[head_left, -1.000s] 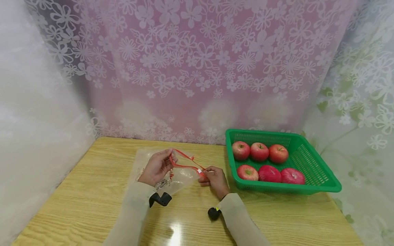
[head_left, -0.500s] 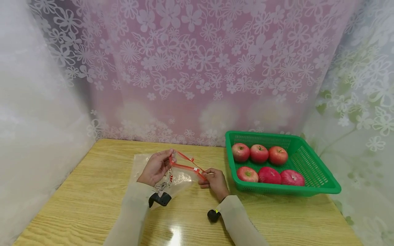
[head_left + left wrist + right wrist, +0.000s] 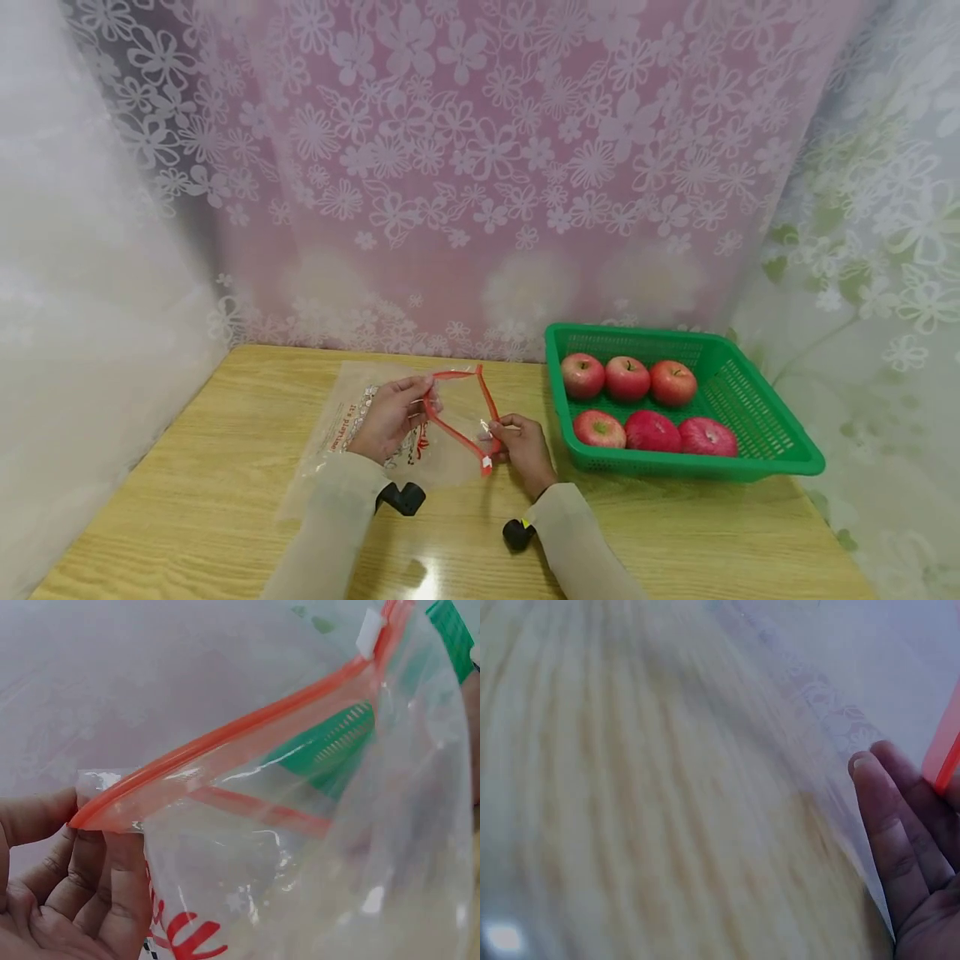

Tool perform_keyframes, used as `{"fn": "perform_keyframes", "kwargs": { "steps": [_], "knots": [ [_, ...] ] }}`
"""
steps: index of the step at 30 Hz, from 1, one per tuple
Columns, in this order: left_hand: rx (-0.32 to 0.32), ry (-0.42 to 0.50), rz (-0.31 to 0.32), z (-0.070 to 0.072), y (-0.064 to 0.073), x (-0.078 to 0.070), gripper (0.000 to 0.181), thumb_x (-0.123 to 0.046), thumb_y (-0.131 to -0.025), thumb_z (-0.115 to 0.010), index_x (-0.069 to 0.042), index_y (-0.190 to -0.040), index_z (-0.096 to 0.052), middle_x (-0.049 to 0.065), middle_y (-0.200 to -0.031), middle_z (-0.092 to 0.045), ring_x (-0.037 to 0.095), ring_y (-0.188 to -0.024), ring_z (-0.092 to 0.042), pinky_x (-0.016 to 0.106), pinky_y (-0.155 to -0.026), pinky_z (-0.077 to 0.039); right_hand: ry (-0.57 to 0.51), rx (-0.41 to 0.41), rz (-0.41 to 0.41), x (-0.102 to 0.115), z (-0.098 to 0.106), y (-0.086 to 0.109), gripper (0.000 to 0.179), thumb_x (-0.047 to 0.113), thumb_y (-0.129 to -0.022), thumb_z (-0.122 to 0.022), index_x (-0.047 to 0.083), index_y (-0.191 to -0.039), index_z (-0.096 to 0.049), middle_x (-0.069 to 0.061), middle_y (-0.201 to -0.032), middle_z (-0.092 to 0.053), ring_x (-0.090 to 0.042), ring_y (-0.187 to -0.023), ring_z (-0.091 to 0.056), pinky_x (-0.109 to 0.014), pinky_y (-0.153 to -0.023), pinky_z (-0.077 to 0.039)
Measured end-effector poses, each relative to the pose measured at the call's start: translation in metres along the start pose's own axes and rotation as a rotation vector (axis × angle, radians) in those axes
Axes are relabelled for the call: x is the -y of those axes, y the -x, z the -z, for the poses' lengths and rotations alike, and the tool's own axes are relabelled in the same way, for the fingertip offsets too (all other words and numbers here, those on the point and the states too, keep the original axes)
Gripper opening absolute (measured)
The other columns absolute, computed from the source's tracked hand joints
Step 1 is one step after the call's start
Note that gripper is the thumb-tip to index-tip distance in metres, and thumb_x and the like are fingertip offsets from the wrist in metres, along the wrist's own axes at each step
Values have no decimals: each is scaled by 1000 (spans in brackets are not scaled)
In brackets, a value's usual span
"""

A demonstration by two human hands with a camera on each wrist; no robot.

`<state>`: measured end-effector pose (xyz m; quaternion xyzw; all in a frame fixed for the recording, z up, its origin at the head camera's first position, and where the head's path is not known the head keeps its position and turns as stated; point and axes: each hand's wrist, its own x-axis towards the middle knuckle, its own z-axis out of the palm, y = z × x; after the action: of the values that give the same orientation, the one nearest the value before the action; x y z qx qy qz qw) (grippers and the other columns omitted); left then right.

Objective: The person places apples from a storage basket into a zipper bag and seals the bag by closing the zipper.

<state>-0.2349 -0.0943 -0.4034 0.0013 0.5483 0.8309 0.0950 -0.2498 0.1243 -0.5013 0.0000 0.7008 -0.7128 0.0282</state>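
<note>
A clear zip bag (image 3: pixel 352 417) with red and black print stretches between the two hands over the table. Its red zipper strips (image 3: pixel 240 724) stand apart, so the mouth gapes. At the left corner, the left hand (image 3: pixel 390 412) pinches the strip between thumb and fingers, as its wrist view also shows. On the opposite side, the right hand (image 3: pixel 525 446) pinches the red edge; in the right wrist view, red plastic (image 3: pixel 945 754) shows by its fingers. A white slider (image 3: pixel 370 634) sits on the strip near the right hand. Part of the bag lies behind the left hand and sleeve.
Right of the hands stands a green plastic basket (image 3: pixel 780 464) holding several red apples (image 3: pixel 653 431) in two rows. The wooden table (image 3: pixel 187 492) ends at the back against a pink flowered curtain (image 3: pixel 480 208). Black wrist cameras (image 3: pixel 405 498) sit on both sleeves.
The bag's mouth has spread wider, from a narrow gap to a four-sided opening. The slider's end has swung down toward the person. The left hand has shifted slightly right; the right hand has barely moved.
</note>
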Motion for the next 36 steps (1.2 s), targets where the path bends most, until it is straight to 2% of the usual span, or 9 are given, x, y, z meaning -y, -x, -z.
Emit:
{"fn": "perform_keyframes", "kwargs": {
  "steps": [7,13,19,30,36],
  "knots": [
    [-47,-50,13,-2,-5,11,16,-15,-99,-56,-5,-92,-67,2,-75,-66,12,-66,-66,25,-62,-55,-21,-17,21,2,-3,2,24,12,-94,-64,-10,-104,-61,-19,-91,-72,-12,-72,-71,-20,-55,-52],
    [-79,-77,21,-2,-8,18,17,-16,-99,-56,-3,-97,-66,1,-77,-65,13,-65,-65,23,-57,-52,-47,-10,44,7,-7,3,25,12,-95,-62,-12,-103,-60,-22,-90,-71,-11,-70,-70,-18,-53,-49],
    [-108,-102,40,-2,-8,21,19,-15,-100,-55,0,-99,-65,1,-78,-65,13,-67,-65,23,-57,-52,-60,17,48,15,-11,8,26,12,-96,-60,-12,-105,-59,-23,-91,-71,-13,-70,-71,-22,-58,-54],
    [-57,-112,38,-1,-10,22,23,-17,-99,-55,4,-105,-64,2,-79,-65,12,-64,-63,21,-56,-51,-62,10,15,18,-10,9,35,20,-98,-59,-9,-116,-57,-21,-92,-72,-22,-73,-72,-30,-63,-58],
    [-73,-136,54,-1,-10,23,28,-16,-99,-56,9,-112,-61,2,-80,-65,12,-65,-65,21,-58,-53,-33,4,11,19,-8,10,41,26,-96,-61,-7,-120,-57,-21,-97,-71,-25,-79,-72,-32,-66,-58]
  ]
}}
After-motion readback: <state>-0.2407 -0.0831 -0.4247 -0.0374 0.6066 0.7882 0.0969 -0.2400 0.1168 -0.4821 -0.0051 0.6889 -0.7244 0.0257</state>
